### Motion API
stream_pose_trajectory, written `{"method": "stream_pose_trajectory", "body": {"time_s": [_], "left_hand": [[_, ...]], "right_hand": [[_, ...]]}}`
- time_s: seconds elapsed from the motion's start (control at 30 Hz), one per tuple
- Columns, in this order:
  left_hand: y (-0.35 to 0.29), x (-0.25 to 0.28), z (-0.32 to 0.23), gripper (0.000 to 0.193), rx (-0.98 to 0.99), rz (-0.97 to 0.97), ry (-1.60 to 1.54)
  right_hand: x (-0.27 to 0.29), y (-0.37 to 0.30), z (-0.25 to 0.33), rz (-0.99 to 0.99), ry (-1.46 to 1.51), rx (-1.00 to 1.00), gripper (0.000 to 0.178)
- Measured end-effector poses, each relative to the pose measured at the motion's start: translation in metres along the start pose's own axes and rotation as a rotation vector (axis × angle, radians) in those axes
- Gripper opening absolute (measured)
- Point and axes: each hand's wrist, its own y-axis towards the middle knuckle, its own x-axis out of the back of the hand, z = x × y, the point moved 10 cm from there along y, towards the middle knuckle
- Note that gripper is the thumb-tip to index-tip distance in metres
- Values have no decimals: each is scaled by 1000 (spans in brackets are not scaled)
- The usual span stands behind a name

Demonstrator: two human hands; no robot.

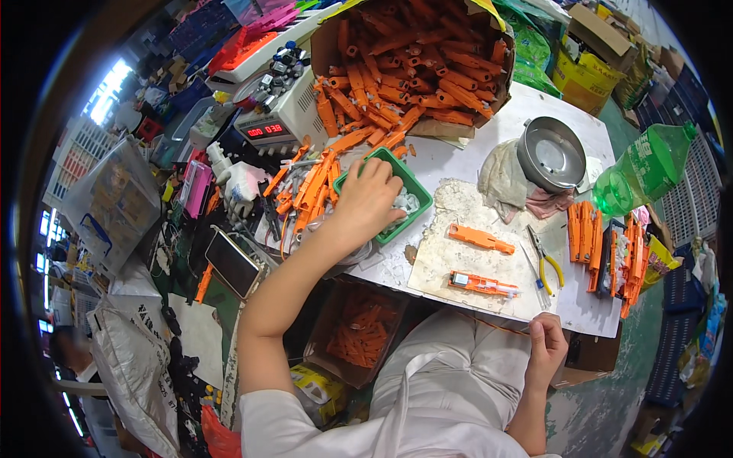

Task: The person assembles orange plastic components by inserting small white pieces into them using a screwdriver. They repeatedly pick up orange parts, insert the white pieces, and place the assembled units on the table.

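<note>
My left hand (368, 200) dips into a green plastic basket (413, 183) that holds small clear parts (407, 203). Its fingers are bent down and closed, with the tips partly hidden, so what they grip cannot be made out. At the table's front edge, my right hand (547, 349) is curled with the thumb against the fingers; anything inside is hidden. On a worn pale board (427, 267) lie two orange plastic housings: a closed-looking one (481, 238) and one with white and metal parts inside (483, 284). Yellow-handled pliers (547, 267) and a thin screwdriver (537, 269) lie beside them.
A large carton of orange housings (412, 69) spills onto the table. To the right are a metal bowl (551, 153) on rags, a green bottle (645, 169) and rows of orange housings (585, 237). A power supply (279, 122) and a phone (232, 263) sit left.
</note>
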Motion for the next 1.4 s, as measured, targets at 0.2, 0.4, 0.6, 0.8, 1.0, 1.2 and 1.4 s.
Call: {"method": "stream_pose_trajectory", "body": {"time_s": [0.2, 0.4, 0.6, 0.8, 1.0, 1.2, 1.4], "left_hand": [[1, 13, 25, 34, 73, -59, 196], [-4, 33, 24, 31, 69, -117, 92], [0, 12, 9, 19, -16, -51, 44], [0, -1, -2, 24, -75, 36, 124], [-5, 12, 10, 17, -28, 11, 83], [-1, 5, -2, 13, -56, -55, -20], [9, -19, -4, 16, -23, 19, 113]], "right_hand": [[8, -1, -2, -45, 5, -29, 16], [4, 0, -5, -13, -27, -6, 15], [-3, 1, 0, -30, 4, -21, 16], [3, -2, -1, -49, -26, -22, 16], [3, -3, -3, -51, -27, -31, 16], [-2, -2, -4, -32, -30, -31, 15], [1, -3, -3, -35, -46, -17, 14]]}}
